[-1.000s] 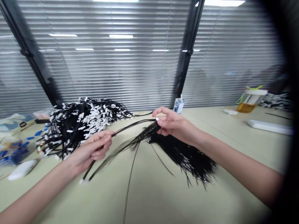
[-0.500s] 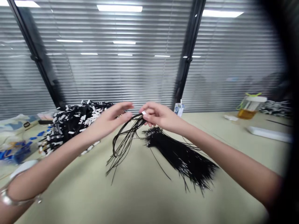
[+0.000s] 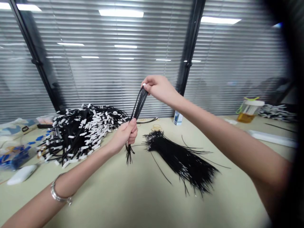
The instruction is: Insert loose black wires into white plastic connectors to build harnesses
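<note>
Right hand (image 3: 158,88) pinches the strand bundle (image 3: 138,107) at twelve o'clock, left hand (image 3: 124,135) fisted round it below; loose ends could slip free.

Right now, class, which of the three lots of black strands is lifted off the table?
The small bunch stretched between both hands; the white-tagged heap and plain pile lie flat.

The right hand (image 3: 158,87) and left hand (image 3: 125,135) stretch a bundle of black cords (image 3: 138,107) upright between them.
</note>
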Tool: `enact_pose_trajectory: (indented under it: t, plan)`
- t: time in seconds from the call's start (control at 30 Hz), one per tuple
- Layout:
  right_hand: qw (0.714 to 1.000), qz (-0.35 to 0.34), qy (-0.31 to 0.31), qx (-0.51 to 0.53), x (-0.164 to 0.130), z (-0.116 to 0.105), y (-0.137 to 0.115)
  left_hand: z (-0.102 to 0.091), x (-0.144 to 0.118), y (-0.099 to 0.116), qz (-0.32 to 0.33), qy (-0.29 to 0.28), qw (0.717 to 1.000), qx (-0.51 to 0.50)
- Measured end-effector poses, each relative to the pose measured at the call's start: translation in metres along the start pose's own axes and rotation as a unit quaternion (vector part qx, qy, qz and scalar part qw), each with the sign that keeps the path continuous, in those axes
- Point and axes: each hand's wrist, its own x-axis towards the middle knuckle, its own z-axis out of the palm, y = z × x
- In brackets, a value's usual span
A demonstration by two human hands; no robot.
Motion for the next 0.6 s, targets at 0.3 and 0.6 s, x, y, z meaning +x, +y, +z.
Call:
enact_pose_trajectory:
  t: [0.3, 0.6]
  plan:
    - [0.999, -0.015, -0.004, -0.029, 0.02, 0.006, 0.013, 0.008, -0.024, -0.041, -0.03, 0.002, 1.0, -0.006]
    - [0.998, 0.042, 0.015, 0.034, 0.008, 0.011, 0.043, 0.02, -0.044, -0.049, -0.09, -0.056, 0.993, 0.05]
